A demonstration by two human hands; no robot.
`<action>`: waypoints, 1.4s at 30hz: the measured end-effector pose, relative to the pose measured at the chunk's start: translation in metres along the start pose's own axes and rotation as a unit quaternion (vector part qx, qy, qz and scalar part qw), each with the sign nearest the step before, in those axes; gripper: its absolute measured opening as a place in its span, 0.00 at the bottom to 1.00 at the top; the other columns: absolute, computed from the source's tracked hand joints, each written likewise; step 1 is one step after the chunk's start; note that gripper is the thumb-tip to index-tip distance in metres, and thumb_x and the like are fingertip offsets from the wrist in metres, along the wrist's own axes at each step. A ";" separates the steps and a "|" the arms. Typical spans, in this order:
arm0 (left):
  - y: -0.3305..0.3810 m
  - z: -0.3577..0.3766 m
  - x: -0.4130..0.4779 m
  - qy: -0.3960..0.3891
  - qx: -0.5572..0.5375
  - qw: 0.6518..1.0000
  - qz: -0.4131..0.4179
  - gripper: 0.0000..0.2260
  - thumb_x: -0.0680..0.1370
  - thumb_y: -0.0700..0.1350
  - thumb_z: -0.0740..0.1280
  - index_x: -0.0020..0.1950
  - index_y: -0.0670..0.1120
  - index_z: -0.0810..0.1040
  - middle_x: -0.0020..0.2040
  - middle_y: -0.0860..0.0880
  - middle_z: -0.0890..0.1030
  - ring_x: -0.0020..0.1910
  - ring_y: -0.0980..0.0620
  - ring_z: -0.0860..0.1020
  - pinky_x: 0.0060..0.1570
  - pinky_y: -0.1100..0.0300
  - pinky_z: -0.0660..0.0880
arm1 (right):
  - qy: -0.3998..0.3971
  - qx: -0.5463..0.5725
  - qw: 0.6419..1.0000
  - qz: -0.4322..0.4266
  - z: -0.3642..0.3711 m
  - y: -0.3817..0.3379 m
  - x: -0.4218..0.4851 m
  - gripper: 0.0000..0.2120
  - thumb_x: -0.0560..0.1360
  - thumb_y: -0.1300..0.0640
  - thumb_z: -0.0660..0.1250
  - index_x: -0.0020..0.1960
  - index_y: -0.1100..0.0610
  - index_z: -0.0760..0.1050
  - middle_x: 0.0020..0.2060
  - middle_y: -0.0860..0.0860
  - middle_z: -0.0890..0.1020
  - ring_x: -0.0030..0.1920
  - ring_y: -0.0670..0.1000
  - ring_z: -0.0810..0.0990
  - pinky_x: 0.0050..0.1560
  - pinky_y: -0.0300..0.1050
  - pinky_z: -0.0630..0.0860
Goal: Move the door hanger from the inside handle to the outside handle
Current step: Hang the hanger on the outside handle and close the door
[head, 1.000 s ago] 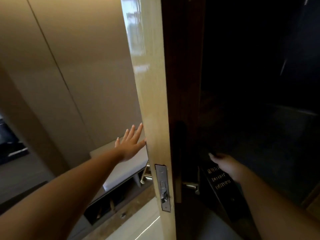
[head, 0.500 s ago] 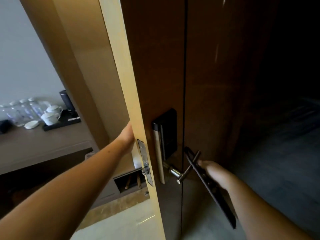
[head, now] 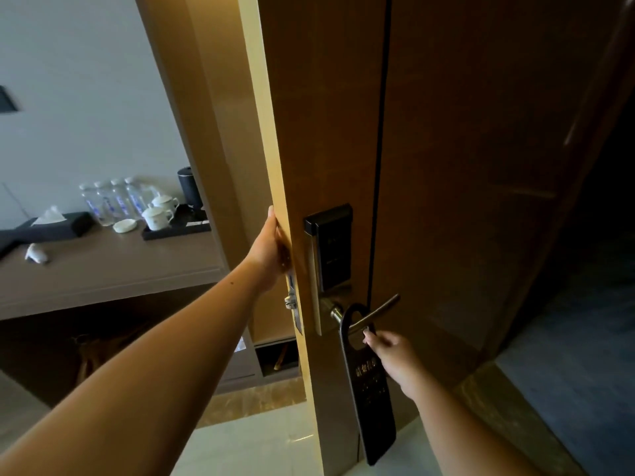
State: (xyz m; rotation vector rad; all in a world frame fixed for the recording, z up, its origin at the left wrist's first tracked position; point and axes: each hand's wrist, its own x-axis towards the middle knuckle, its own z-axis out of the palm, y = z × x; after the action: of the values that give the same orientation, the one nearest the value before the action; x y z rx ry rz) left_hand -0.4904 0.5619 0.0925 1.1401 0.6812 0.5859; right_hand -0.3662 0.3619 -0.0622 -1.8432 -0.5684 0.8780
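Observation:
A long black door hanger [head: 372,386] with gold lettering hangs by its hole over the metal lever handle [head: 372,312] on the brown door face, below a black electronic lock plate [head: 331,249]. My right hand [head: 390,355] pinches the hanger just under its hole, fingertips touching the card. My left hand [head: 271,250] grips the pale door edge [head: 271,159] above the latch plate [head: 292,300], its fingers hidden behind the edge. The handle on the door's other side is hidden.
Left of the door, a brown counter [head: 103,269] carries water bottles [head: 113,202], white cups [head: 158,214] on a black tray, a black kettle [head: 189,187] and a tissue box [head: 51,225]. Pale floor tiles [head: 254,438] lie below. Dark carpet [head: 580,379] lies at the right.
The door has swung so its brown face shows fully. My right hand has slipped the hanger's hole over the lever handle; before, the hanger was held beside the handle. My left hand has stayed on the door edge.

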 end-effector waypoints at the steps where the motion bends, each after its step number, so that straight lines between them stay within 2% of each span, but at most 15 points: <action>1: 0.001 -0.001 0.000 0.013 0.006 1.000 -0.008 0.32 0.72 0.71 0.56 0.62 0.48 0.75 0.57 0.43 0.81 0.58 0.41 0.78 0.63 0.39 0.69 | -0.008 0.003 1.000 0.007 0.005 -0.002 0.000 0.11 0.73 0.42 0.64 0.45 0.48 0.79 0.44 0.50 0.82 0.46 0.51 0.79 0.43 0.45 0.74; 6: 0.005 -0.006 0.003 0.029 0.046 0.998 -0.023 0.35 0.72 0.72 0.53 0.69 0.48 0.68 0.63 0.42 0.77 0.60 0.41 0.75 0.65 0.38 0.67 | -0.056 -0.035 0.998 0.022 0.027 -0.007 0.004 0.15 0.72 0.44 0.68 0.49 0.56 0.76 0.40 0.52 0.81 0.33 0.47 0.81 0.29 0.37 0.75; 9: 0.005 -0.007 0.001 0.019 0.060 0.998 -0.011 0.33 0.72 0.72 0.53 0.64 0.49 0.71 0.61 0.42 0.78 0.59 0.42 0.76 0.63 0.40 0.70 | -0.012 -0.047 0.999 0.005 0.024 -0.011 0.011 0.16 0.72 0.48 0.69 0.46 0.61 0.77 0.33 0.53 0.78 0.27 0.48 0.77 0.27 0.39 0.70; 12: 0.003 -0.009 0.001 -0.002 0.093 0.996 0.001 0.30 0.73 0.72 0.53 0.60 0.51 0.74 0.59 0.43 0.80 0.58 0.41 0.77 0.60 0.39 0.72 | 0.004 0.000 1.000 0.020 0.006 -0.014 0.015 0.09 0.71 0.55 0.72 0.47 0.58 0.77 0.33 0.52 0.79 0.28 0.47 0.75 0.27 0.39 0.72; 14: 0.001 -0.012 0.003 -0.019 0.113 0.993 0.009 0.27 0.74 0.70 0.54 0.58 0.50 0.75 0.57 0.43 0.81 0.57 0.42 0.78 0.58 0.40 0.73 | 0.016 0.055 0.997 0.046 -0.014 -0.019 0.017 0.11 0.71 0.59 0.72 0.52 0.55 0.76 0.39 0.50 0.82 0.34 0.48 0.78 0.33 0.41 0.76; 16: 0.000 -0.015 0.004 -0.032 0.137 0.990 0.016 0.22 0.77 0.64 0.55 0.52 0.48 0.76 0.51 0.44 0.81 0.54 0.43 0.79 0.56 0.43 0.74 | 0.083 0.118 0.988 0.053 -0.041 -0.025 0.019 0.18 0.72 0.60 0.69 0.61 0.54 0.72 0.49 0.53 0.81 0.45 0.53 0.79 0.42 0.48 0.77; 19: 0.002 -0.018 0.007 -0.070 0.173 0.982 0.026 0.14 0.80 0.52 0.55 0.46 0.47 0.75 0.42 0.45 0.76 0.41 0.48 0.76 0.48 0.50 0.75 | 0.189 0.177 0.965 0.030 -0.077 -0.042 0.015 0.25 0.74 0.54 0.66 0.70 0.49 0.64 0.65 0.57 0.72 0.62 0.59 0.74 0.56 0.56 0.75; 21: 0.010 -0.020 0.009 -0.130 0.216 0.967 0.033 0.12 0.80 0.47 0.57 0.47 0.45 0.78 0.40 0.46 0.77 0.37 0.51 0.76 0.43 0.53 0.76 | 0.216 0.194 0.957 -0.017 -0.088 -0.058 0.006 0.27 0.74 0.49 0.66 0.70 0.46 0.62 0.70 0.55 0.68 0.67 0.59 0.69 0.61 0.60 0.72; 24: 0.028 -0.019 0.013 -0.232 0.279 0.931 0.022 0.11 0.80 0.39 0.59 0.48 0.46 0.81 0.40 0.46 0.82 0.38 0.50 0.80 0.45 0.53 0.78 | 0.230 0.174 0.955 -0.065 -0.092 -0.080 -0.011 0.28 0.73 0.46 0.66 0.71 0.45 0.62 0.71 0.54 0.67 0.69 0.59 0.67 0.66 0.61 0.68; 29: 0.044 -0.003 0.018 -0.414 0.323 0.849 -0.047 0.13 0.77 0.34 0.62 0.45 0.46 0.85 0.43 0.44 0.85 0.43 0.48 0.82 0.51 0.51 0.80 | 0.255 0.173 0.946 -0.097 -0.109 -0.087 -0.049 0.24 0.74 0.49 0.66 0.69 0.48 0.66 0.68 0.54 0.70 0.66 0.58 0.70 0.62 0.56 0.70; 31: 0.044 0.007 0.016 -0.468 0.325 0.819 -0.060 0.10 0.73 0.37 0.66 0.51 0.44 0.84 0.45 0.45 0.86 0.46 0.47 0.83 0.51 0.53 0.81 | 0.268 0.169 0.944 -0.094 -0.114 -0.080 -0.064 0.22 0.74 0.51 0.67 0.67 0.49 0.68 0.65 0.54 0.74 0.60 0.56 0.74 0.57 0.53 0.73; 33: 0.042 0.019 0.014 -0.500 0.325 0.799 -0.078 0.16 0.70 0.39 0.69 0.58 0.41 0.80 0.50 0.45 0.86 0.52 0.44 0.82 0.50 0.54 0.81 | 0.281 0.171 0.941 -0.077 -0.116 -0.069 -0.078 0.21 0.73 0.51 0.68 0.65 0.50 0.71 0.61 0.54 0.76 0.57 0.55 0.76 0.54 0.52 0.74; 36: 0.034 0.044 0.007 -0.540 0.349 0.762 -0.076 0.19 0.69 0.40 0.71 0.59 0.43 0.80 0.54 0.45 0.84 0.56 0.42 0.80 0.51 0.53 0.79 | 0.314 0.164 0.934 -0.049 -0.118 -0.053 -0.098 0.20 0.73 0.51 0.69 0.64 0.52 0.73 0.54 0.52 0.80 0.52 0.53 0.79 0.49 0.48 0.76; 39: 0.018 0.071 -0.003 -0.546 0.369 0.752 -0.006 0.14 0.71 0.40 0.73 0.55 0.52 0.82 0.51 0.49 0.86 0.53 0.47 0.82 0.50 0.55 0.78 | 0.354 0.158 0.921 -0.038 -0.120 -0.044 -0.119 0.15 0.73 0.56 0.68 0.60 0.52 0.74 0.43 0.50 0.81 0.43 0.50 0.80 0.40 0.45 0.75; 42: -0.007 0.099 -0.012 -0.498 0.397 0.759 0.135 0.13 0.73 0.42 0.72 0.55 0.54 0.80 0.51 0.51 0.84 0.49 0.53 0.82 0.49 0.56 0.78 | 0.391 0.125 0.912 -0.023 -0.125 -0.037 -0.147 0.11 0.75 0.59 0.66 0.56 0.50 0.74 0.41 0.50 0.80 0.41 0.50 0.79 0.38 0.45 0.75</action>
State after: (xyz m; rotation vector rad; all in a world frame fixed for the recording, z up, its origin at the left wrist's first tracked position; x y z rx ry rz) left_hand -0.4244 0.4901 0.1137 2.1170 -0.2445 -0.1934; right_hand -0.3616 0.2017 0.0511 -1.7478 0.0117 0.1162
